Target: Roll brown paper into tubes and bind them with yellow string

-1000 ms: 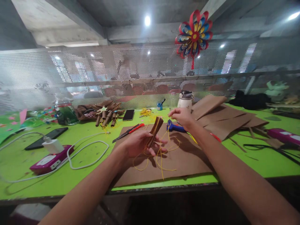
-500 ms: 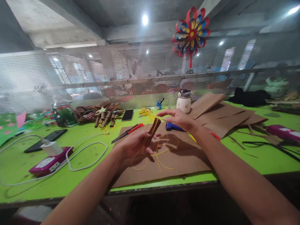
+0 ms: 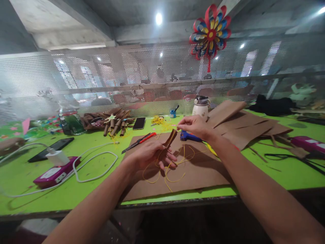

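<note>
My left hand (image 3: 149, 154) is closed around a small folded strip of brown paper (image 3: 170, 138), held tilted between thumb and fingers. Thin yellow string (image 3: 152, 183) hangs from it in loose loops over a large brown paper sheet (image 3: 188, 183). Just right of the strip's upper end, my right hand (image 3: 195, 126) is pinched, with yellow string running down from its fingertips. Below that hand lie blue-handled scissors (image 3: 189, 136), partly hidden by the wrist. A red-and-black utility knife (image 3: 139, 142) rests left of the strip.
Brown paper sheets (image 3: 243, 125) and a white bottle (image 3: 200, 107) stand right. Tied paper rolls (image 3: 115, 127), a phone (image 3: 139, 123), and tangled yellow string (image 3: 157, 120) lie behind. Left are a purple power strip (image 3: 57, 173), a white cable (image 3: 95, 181) and another phone (image 3: 50, 149).
My right hand's fingers have closed from spread into a pinch beside the strip. The hanging string ends have shifted. A blurred brownish shape has appeared at the left edge.
</note>
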Action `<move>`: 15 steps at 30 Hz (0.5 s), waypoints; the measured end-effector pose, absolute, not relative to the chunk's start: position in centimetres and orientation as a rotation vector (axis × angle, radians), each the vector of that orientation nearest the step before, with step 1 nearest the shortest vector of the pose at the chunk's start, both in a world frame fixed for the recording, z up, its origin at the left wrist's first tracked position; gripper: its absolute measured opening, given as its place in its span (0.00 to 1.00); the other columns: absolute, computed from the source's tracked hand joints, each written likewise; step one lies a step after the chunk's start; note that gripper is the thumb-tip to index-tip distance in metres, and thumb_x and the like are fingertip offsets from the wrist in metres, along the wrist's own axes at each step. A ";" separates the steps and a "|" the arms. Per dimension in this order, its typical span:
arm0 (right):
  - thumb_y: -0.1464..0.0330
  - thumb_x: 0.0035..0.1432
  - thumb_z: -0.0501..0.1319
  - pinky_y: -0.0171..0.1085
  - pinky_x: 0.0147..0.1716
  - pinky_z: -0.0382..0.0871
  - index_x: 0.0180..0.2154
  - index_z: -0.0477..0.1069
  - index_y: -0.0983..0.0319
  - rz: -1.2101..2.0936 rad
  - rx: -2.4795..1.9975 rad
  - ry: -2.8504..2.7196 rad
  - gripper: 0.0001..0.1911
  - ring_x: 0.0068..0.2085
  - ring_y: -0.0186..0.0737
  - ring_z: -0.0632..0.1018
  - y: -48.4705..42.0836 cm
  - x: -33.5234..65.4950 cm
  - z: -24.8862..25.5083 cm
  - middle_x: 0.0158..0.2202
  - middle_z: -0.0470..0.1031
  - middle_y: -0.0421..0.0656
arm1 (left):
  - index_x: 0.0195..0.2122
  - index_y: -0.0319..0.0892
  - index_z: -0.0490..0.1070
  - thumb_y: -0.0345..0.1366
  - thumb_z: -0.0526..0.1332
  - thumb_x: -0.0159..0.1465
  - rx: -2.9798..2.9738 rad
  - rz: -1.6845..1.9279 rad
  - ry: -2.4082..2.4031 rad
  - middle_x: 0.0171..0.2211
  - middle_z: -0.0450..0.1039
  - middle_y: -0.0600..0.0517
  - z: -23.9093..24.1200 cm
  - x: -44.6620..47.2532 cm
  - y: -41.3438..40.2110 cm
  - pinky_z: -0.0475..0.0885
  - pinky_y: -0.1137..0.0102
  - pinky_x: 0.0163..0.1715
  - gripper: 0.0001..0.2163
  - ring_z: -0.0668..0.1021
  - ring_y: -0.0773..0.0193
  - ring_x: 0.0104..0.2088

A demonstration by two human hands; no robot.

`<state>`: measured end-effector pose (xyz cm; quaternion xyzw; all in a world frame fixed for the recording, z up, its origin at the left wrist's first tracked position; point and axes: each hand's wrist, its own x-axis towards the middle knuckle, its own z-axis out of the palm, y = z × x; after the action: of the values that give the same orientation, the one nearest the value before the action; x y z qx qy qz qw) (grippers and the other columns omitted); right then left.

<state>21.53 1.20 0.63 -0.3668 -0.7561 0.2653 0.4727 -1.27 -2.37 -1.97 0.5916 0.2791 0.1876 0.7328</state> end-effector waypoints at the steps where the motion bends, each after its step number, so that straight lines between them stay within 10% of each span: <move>1: 0.65 0.48 0.63 0.36 0.31 0.67 0.28 0.76 0.64 0.643 -0.901 -1.845 0.08 0.30 0.36 0.75 1.2 21.5 0.6 0.28 0.78 0.44 | 0.38 0.32 0.65 0.34 0.50 0.60 1.298 0.392 0.617 0.40 0.74 0.32 -2.0 -1.2 -2.3 0.71 0.72 0.20 0.11 0.80 0.50 0.35; 15: 0.73 0.46 0.60 0.34 0.24 0.62 0.22 0.74 0.65 0.340 -1.179 -1.844 0.05 0.22 0.34 0.71 1.1 20.3 0.2 0.20 0.74 0.42 | 0.39 0.34 0.62 0.33 0.48 0.61 1.370 0.419 0.711 0.30 0.77 0.36 -2.3 -0.9 -2.6 0.70 0.70 0.21 0.10 0.79 0.58 0.27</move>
<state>20.30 1.08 0.16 -0.4763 -0.7448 0.1374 0.4467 -0.93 -2.58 -2.33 0.6143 0.3189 0.1879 0.6969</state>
